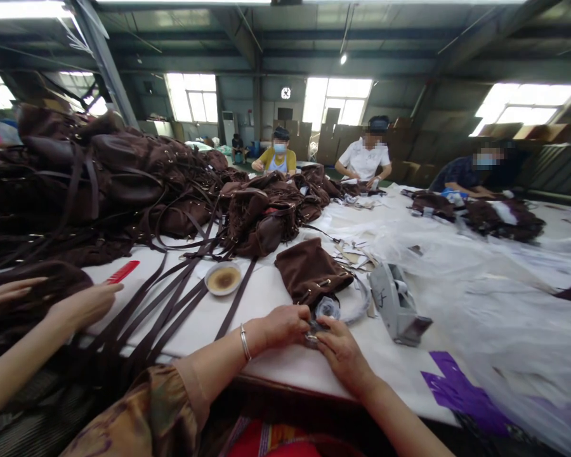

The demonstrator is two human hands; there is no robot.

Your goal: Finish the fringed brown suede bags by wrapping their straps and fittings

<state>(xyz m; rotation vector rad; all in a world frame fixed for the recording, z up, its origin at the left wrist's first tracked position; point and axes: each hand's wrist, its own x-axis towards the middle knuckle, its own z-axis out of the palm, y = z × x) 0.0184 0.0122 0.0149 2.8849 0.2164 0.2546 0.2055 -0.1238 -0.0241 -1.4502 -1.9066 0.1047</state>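
Here, pinching a small grey piece between the fingertips of the left hand and the right hand, just below the middle of the frame. Holding with a narrow grip from both sides, partly covering the piece; cannot tell its exact nature. Wearing a silver bracelet on the left wrist. Just above the fingers, can see a wad of clear plastic near the mouth of a brown bag, lying at the center with metal rings toward the hands. To the right, can see a grey dispenser on the white table. Left of the bag, can see brown straps and a white bowl with a brown stain inside. At the left edge, can make out another person's hand with a red comb. Higher, find a heap of brown bags spreading from the upper left. At the lower right, find purple tape beside clear sheeting; along the far side, see three people bent over brown items.
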